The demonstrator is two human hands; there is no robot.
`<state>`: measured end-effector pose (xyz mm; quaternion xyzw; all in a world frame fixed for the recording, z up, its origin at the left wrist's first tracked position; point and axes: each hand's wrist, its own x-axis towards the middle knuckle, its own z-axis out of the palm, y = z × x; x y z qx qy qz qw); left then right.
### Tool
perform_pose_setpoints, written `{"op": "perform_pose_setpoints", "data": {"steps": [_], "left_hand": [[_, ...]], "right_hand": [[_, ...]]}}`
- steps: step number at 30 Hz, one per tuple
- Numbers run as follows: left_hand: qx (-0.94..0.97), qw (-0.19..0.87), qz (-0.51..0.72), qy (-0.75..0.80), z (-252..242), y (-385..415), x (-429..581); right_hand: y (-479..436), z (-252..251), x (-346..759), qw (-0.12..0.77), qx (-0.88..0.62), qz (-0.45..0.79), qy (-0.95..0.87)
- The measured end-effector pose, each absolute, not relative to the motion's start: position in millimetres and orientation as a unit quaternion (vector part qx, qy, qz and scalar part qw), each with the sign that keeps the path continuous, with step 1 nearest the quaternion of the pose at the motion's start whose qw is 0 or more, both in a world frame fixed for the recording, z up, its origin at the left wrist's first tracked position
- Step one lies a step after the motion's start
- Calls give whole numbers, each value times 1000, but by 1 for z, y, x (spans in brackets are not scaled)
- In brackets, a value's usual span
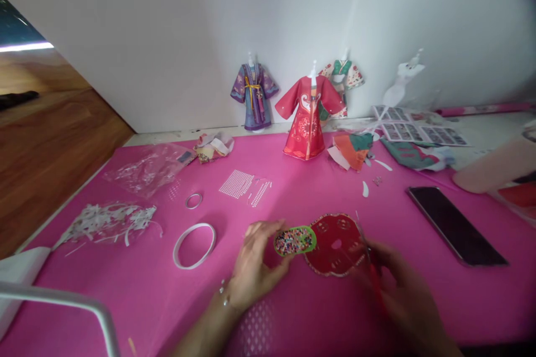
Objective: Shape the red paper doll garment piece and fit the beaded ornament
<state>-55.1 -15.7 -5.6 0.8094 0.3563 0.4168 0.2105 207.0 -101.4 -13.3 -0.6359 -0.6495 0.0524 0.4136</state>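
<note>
The left hand's grip clasps a green bead tray at the left edge of a scalloped red piece on the pink table; the right hand's grip holds a blurred, red-handled metal tool.

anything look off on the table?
Nothing damaged that I can see. Loose white strips heaped at far left look messy, with strays sticking out. One white mannequin at back right is bare; the other three wear robes.
</note>
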Motion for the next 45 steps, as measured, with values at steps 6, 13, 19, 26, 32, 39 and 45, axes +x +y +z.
{"op": "perform_pose_setpoints", "data": {"steps": [6, 13, 19, 26, 32, 39, 45], "left_hand": [[811, 207, 405, 367, -6, -14, -54], [810, 245, 385, 367, -10, -17, -54], [812, 256, 387, 353, -14, -17, -52], [814, 258, 388, 347, -14, -17, -52], [806, 263, 396, 352, -12, -16, -52], [808, 243, 391, 367, -12, -14, -52], [783, 231, 418, 398, -12, -12, -52]], "right_hand": [[-104, -16, 207, 413, -632, 41, -655], [-110, -15, 217, 367, -601, 64, -708], [-117, -17, 218, 294, -565, 59, -769], [-113, 8, 214, 179, -547, 9, -817], [-107, 15, 224, 153, -559, -11, -815], [-110, 12, 231, 125, -574, 4, -809], [-111, 13, 233, 124, -577, 15, -807]]}}
